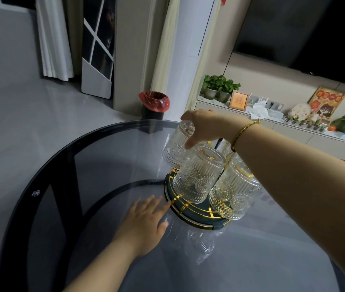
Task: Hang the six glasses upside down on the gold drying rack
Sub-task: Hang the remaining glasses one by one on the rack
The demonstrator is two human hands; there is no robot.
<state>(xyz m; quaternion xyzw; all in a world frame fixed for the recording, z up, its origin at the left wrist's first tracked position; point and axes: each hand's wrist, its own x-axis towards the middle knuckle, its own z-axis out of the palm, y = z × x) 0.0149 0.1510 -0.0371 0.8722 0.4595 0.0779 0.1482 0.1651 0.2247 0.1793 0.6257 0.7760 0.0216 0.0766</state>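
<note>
The gold drying rack [180, 204], with a dark round base and gold wire rim, stands on the round glass table [108, 157]. Several ribbed clear glasses hang upside down on it: one at the front [198, 178], one at the front right [233, 192], one at the far left [177, 145]. Others behind are mostly hidden by my right forearm. My right hand [202, 126] rests over the upturned bottom of the far-left glass, fingers curled around it. My left hand [146, 222] lies flat on the table with fingers spread, fingertips touching the rack's base rim.
The table's dark curved edge [41, 178] runs along the left. Beyond it on the floor stands a bin with a red liner [154, 103]. A low cabinet [294, 131] with plants and ornaments lines the far right wall.
</note>
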